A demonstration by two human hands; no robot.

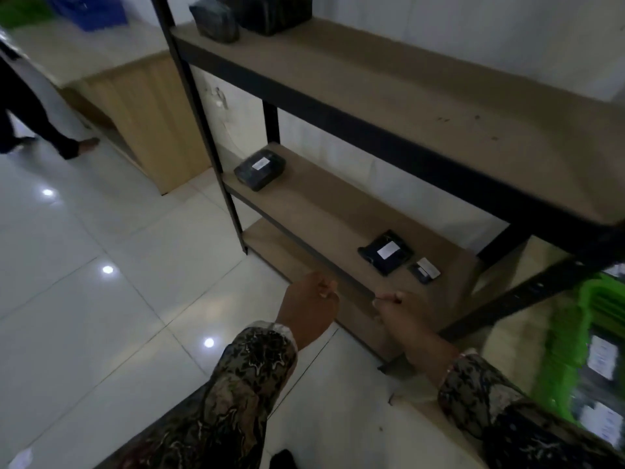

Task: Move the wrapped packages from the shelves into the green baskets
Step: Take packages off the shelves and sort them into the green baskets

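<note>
Three black wrapped packages with white labels lie on the middle shelf (324, 211): one at the left end (259, 169), a flat one (385, 252) toward the right, and a small one (424, 269) beside it. Two bigger dark packages (213, 21) (267, 11) stand on the top shelf (389, 96). A green basket (575, 336) holding labelled packages sits at the right edge. My left hand (309, 306) and my right hand (402, 316) hang loosely curled in front of the shelf's lower edge, holding nothing, short of the flat package.
The black metal frame post (203, 130) stands at the shelf's left front. A wooden cabinet (148, 116) is left of it. Another person's legs (37, 116) are at the far left on the white tiled floor (101, 265). A blue crate (91, 10) sits at top left.
</note>
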